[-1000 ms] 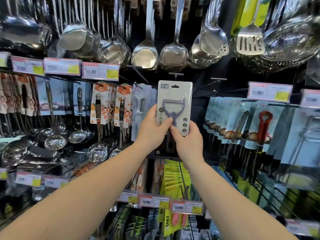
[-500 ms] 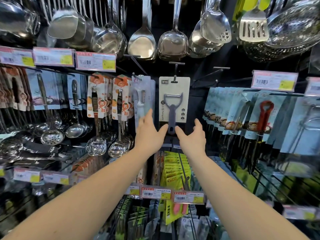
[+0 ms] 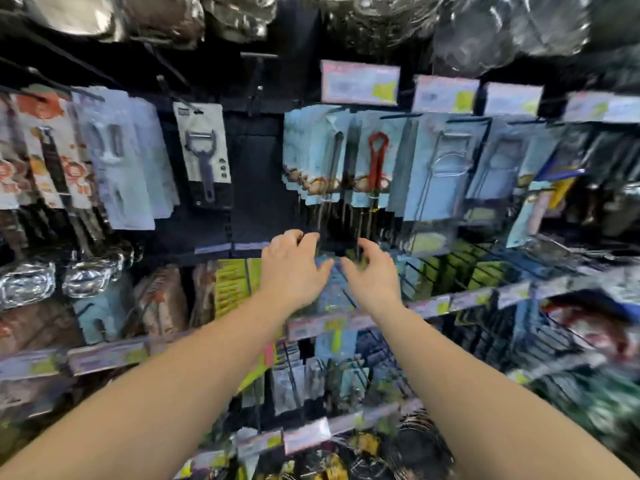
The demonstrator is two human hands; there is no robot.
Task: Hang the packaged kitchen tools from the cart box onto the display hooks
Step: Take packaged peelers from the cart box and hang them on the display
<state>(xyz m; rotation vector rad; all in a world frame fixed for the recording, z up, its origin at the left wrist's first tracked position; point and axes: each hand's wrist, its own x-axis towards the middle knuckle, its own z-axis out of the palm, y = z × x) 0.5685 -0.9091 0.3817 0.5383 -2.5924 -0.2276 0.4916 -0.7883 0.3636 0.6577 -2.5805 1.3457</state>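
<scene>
Grey peeler on pale cardboard backing (image 3: 204, 150) hangs on display hook, upper left. Left hand (image 3: 294, 268) and right hand (image 3: 372, 275) empty, fingers apart; cart box unseen, probably more left.

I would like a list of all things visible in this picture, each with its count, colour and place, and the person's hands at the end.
peeler pack: one, pale grey card with a dark grey peeler, hanging upper left of centre, touched by no hand.
orange-printed packs: several, white and orange, far left.
clear peeler packs: several, whitish, left of the peeler pack.
light blue packs: many, one with a red tool, right of centre.
price tags: many, pink-white with yellow, along the rails.
yellow-green packs: several, lower centre, blurred.
metal utensils: count unclear, silver, top edge, blurred.
left hand: one, open, empty, centre.
right hand: one, open, empty, beside the left.
</scene>
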